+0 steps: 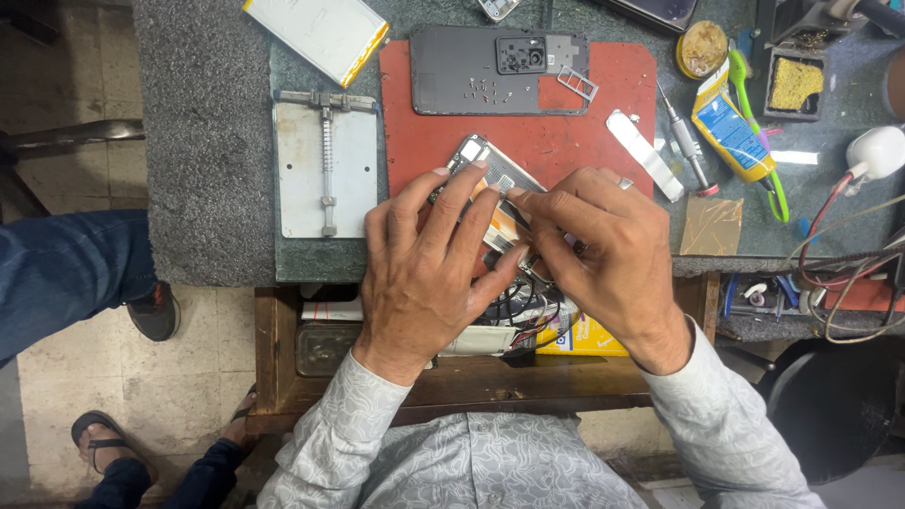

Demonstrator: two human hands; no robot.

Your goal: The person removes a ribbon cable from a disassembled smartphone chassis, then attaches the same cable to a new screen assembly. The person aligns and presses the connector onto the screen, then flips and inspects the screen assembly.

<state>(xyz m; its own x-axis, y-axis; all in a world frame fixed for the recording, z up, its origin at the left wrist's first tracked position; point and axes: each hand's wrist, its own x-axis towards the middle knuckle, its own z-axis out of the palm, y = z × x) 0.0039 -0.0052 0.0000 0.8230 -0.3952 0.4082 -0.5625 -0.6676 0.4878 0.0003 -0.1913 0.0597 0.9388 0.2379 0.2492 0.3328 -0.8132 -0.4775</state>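
An opened phone (490, 174) lies tilted on the red mat (603, 104), its inner parts showing. My left hand (429, 269) rests over its near left side, fingers pressed on the frame. My right hand (603, 254) covers its near right end, fingertips pinched at a small part by the orange battery strip (501, 226). Most of the phone's lower half is hidden under both hands. A dark back cover (471, 71) lies at the far side of the mat with several tiny screws (481, 90) on it.
A metal clamp plate (325, 170) sits left of the mat, a white flat battery (316, 33) beyond it. Right of the mat lie a metal pry tool (646, 155), a screwdriver (688, 141), a glue tube (731, 127) and a green toothbrush (754, 123). An open drawer (471, 330) holds wires. Another person's legs (85, 273) stand left.
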